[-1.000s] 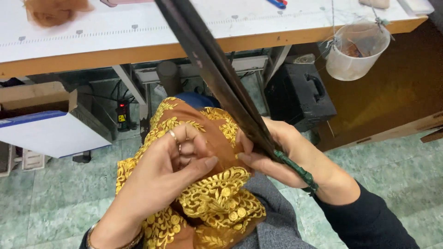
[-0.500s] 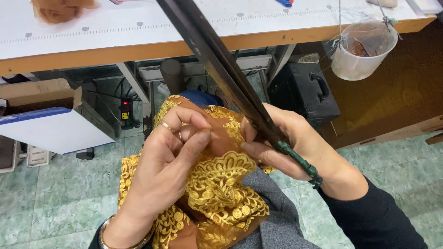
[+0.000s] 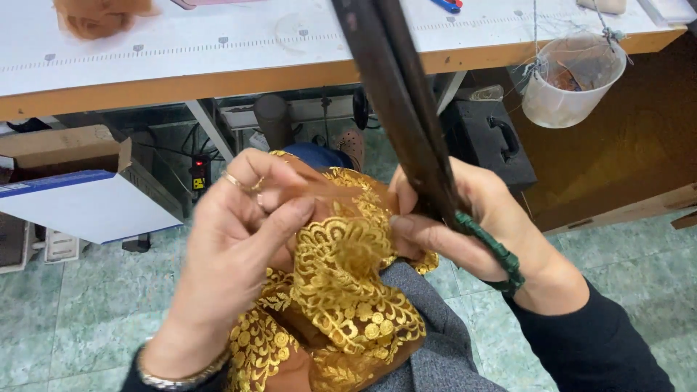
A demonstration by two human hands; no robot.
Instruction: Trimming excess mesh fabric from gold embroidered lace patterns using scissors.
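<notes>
My left hand [image 3: 229, 250] pinches the upper edge of a brown sheer fabric with gold embroidery [image 3: 341, 290] that lies over my lap. A ring shows on one of its fingers and a metal bracelet at the wrist. My right hand [image 3: 465, 225] grips the same fabric edge from the right side, thumb pressed on the cloth. A green bead bracelet [image 3: 497, 250] circles that wrist. A dark strap [image 3: 396, 101] hangs from above and crosses in front of my right hand.
A white worktable with a wooden edge [image 3: 218, 80] spans the top. A clear plastic bucket [image 3: 573, 80] hangs at its right. Below stand a black case [image 3: 494, 145], a power strip [image 3: 197, 174] and a cardboard box with a white lid [image 3: 80, 189]. Green tile floor lies around.
Both hands have risen slightly with the fabric and drawn closer together at its upper edge. My left fingers have shifted their pinch on the cloth.
</notes>
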